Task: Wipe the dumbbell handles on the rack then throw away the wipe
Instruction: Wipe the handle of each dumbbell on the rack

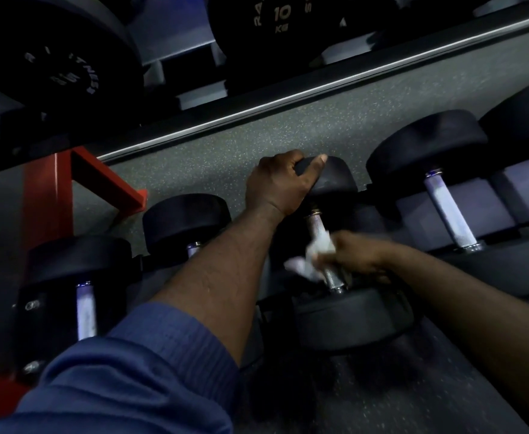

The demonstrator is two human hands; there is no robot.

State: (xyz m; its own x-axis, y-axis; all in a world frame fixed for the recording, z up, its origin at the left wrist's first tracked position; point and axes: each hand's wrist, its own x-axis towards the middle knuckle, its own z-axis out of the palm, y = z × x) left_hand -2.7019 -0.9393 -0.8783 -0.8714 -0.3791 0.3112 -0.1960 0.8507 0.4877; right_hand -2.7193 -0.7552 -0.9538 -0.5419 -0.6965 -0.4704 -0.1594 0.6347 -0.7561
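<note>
A black dumbbell lies on the lower shelf in the middle of the view, its silver handle [317,225] running from the far head [335,180] to the near head [348,321]. My left hand [280,186] grips the far head from the left, thumb across its top. My right hand [355,256] holds a crumpled white wipe [311,256] wrapped against the lower part of the handle; the hand is blurred.
More black dumbbells lie on the same shelf: two at the left [86,308] [188,220] and one at the right [448,208]. The red rack frame [42,211] stands at the left. An upper shelf rail [288,98] carries larger dumbbells, one marked 10 kg [275,23].
</note>
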